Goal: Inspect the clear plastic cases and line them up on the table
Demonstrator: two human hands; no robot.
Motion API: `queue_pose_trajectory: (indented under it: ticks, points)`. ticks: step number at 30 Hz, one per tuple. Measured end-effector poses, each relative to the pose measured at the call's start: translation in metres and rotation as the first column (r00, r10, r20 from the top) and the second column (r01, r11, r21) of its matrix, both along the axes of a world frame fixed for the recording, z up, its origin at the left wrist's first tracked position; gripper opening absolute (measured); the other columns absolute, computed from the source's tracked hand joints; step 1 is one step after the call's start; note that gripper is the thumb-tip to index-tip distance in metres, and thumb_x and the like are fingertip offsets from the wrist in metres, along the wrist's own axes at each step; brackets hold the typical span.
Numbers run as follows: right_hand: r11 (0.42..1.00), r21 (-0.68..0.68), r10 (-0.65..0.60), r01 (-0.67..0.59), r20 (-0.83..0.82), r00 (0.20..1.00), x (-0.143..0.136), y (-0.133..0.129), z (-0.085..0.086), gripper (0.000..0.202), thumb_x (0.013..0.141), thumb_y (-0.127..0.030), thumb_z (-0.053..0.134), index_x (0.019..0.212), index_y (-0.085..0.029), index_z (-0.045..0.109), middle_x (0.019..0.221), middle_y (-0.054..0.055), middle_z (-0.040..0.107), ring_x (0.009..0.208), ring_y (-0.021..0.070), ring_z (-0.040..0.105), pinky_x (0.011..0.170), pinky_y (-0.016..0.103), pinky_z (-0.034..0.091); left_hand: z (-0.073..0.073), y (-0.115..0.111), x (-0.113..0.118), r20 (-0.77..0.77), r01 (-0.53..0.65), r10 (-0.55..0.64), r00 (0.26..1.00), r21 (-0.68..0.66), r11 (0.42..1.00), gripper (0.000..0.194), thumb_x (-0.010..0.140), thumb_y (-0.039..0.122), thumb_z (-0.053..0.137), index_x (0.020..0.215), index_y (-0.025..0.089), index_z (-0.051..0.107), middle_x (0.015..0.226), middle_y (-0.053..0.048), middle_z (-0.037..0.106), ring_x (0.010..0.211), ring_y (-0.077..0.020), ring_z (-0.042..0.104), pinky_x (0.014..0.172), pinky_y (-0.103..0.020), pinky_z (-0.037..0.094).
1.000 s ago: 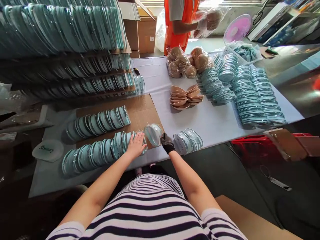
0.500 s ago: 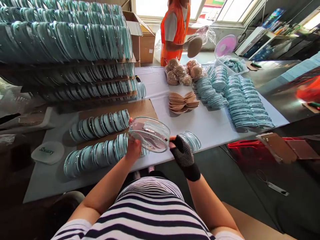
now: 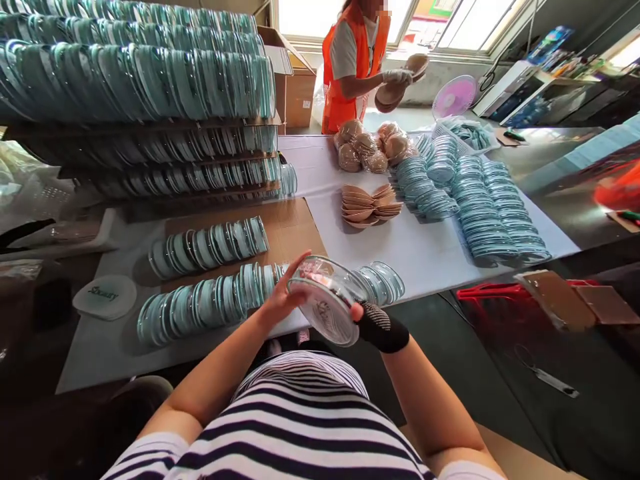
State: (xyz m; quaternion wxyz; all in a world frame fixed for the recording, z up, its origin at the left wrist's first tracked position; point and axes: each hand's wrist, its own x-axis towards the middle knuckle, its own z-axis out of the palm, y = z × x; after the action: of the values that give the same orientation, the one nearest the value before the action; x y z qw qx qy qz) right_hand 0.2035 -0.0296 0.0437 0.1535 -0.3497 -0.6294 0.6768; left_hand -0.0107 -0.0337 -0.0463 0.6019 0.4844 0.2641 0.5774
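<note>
Judging by the big racks at 10 o'clock, packed full of teal-rimmed cases, most of the batch looked finished. Two rows lay on the cardboard on the bench, with loose stacks waiting at 2 o'clock and tan pads at 12. Only a few cases sat beside the hands. One clear case was held up near the bench edge, left hand with fingers spread against its rim, gloved right hand pinching the other side. A person in orange handled pads.
</note>
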Motion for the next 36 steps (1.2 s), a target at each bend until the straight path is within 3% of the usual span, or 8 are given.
queue_pose_trajectory:
  ticks: [3,6,12,19,22,25,32,36]
  points:
    - [0.95,0.295,0.085,-0.099,0.059,0.995,0.011,0.009,0.002,0.066,0.082,-0.071,0.066,0.128,-0.025,0.067,0.134,0.007,0.066,0.127,0.0274,0.06,0.117,0.042,0.041,0.016,0.003,-0.031,-0.377,0.031,0.103,0.92,0.331,0.943,0.072,0.074,0.037,0.087,0.138,0.028,0.055,0.125,-0.01,0.068,0.113,-0.0266,0.069,0.097,-0.041,0.056]
    - [0.752,0.652,-0.039,-0.092,0.184,0.982,0.018,0.01,0.001,0.05,0.081,-0.058,0.074,0.118,-0.025,0.071,0.127,0.008,0.07,0.123,0.029,0.062,0.117,0.047,0.041,0.028,0.001,-0.05,-0.482,0.036,0.314,0.818,0.587,0.809,0.034,0.086,0.026,0.074,0.12,0.028,0.065,0.133,-0.01,0.066,0.13,-0.0267,0.061,0.104,-0.045,0.055]
    - [0.426,0.888,-0.169,-0.172,0.265,0.949,0.026,0.0,-0.004,0.024,0.087,-0.047,0.07,0.087,-0.023,0.072,0.098,0.006,0.074,0.101,0.0264,0.069,0.107,0.054,0.05,0.015,0.0,-0.052,-0.446,-0.042,0.396,0.803,0.621,0.783,0.012,0.083,0.023,0.074,0.094,0.027,0.072,0.125,-0.007,0.071,0.128,-0.0286,0.063,0.103,-0.049,0.057]
    - [0.419,0.906,-0.39,-0.061,0.241,0.889,0.041,-0.015,-0.023,0.051,0.084,-0.048,0.075,0.13,-0.028,0.066,0.142,0.013,0.06,0.135,0.0329,0.053,0.111,0.054,0.046,-0.048,0.015,-0.053,-0.406,-0.024,0.023,0.913,0.001,1.0,0.053,0.074,0.032,0.085,0.121,0.024,0.061,0.136,-0.013,0.064,0.106,-0.0214,0.072,0.086,-0.033,0.061]
    - [0.459,0.877,-0.301,-0.143,0.305,0.904,0.037,-0.018,-0.072,0.066,0.083,-0.052,0.073,0.141,-0.027,0.058,0.158,0.013,0.043,0.142,0.0353,0.044,0.113,0.051,0.045,-0.076,0.009,-0.033,-0.222,0.226,-0.294,0.93,-0.288,0.93,0.069,0.072,0.034,0.087,0.133,0.024,0.056,0.136,-0.016,0.064,0.105,-0.0228,0.072,0.089,-0.035,0.059]
    - [0.53,0.839,-0.423,-0.124,0.388,0.819,0.044,-0.005,-0.127,0.055,0.09,-0.035,0.062,0.142,-0.019,0.058,0.154,0.016,0.047,0.134,0.0321,0.053,0.11,0.045,0.048,-0.097,0.001,-0.006,-0.209,0.172,-0.293,0.933,-0.457,0.873,0.089,0.07,0.04,0.087,0.147,0.025,0.044,0.15,-0.02,0.052,0.117,-0.0285,0.068,0.097,-0.044,0.056]
    - [0.678,0.719,-0.658,-0.154,0.687,0.309,0.098,0.026,-0.185,0.059,0.085,-0.022,0.062,0.143,-0.015,0.056,0.156,0.022,0.043,0.144,0.0438,0.035,0.118,0.068,0.019,-0.11,-0.006,-0.006,-0.735,-0.114,0.053,0.676,-0.034,0.993,0.034,0.091,0.036,0.058,0.12,0.023,0.07,0.124,-0.011,0.072,0.124,-0.0288,0.063,0.112,-0.054,0.044]
    - [0.654,0.749,-0.696,-0.105,0.65,0.306,0.083,0.028,-0.185,0.064,0.087,-0.037,0.063,0.146,-0.012,0.051,0.161,0.025,0.033,0.148,0.0479,0.024,0.116,0.071,0.013,-0.115,-0.002,-0.032,-0.89,-0.256,0.248,0.382,0.156,0.954,0.039,0.091,0.028,0.053,0.127,0.022,0.067,0.141,-0.012,0.063,0.144,-0.0332,0.045,0.121,-0.058,0.031]
